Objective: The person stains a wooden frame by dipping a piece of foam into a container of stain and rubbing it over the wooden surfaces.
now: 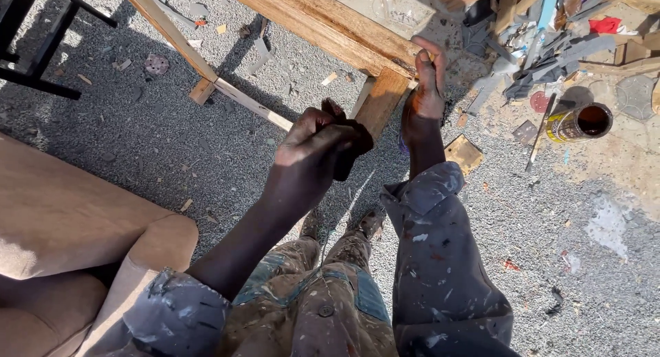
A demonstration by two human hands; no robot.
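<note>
I look down at a wooden frame of reddish-brown rails standing on gravel. My right hand grips the corner where the top rail meets a leg, fingers curled over the edge. My left hand is closed on a dark stained rag and presses it against the lower part of that leg. Both sleeves and my trousers are spattered with paint.
An open tin with dark liquid lies to the right, beside a stick and a heap of scrap offcuts. A tan upholstered armchair fills the lower left. A black metal stand is at upper left. Wood chips litter the gravel.
</note>
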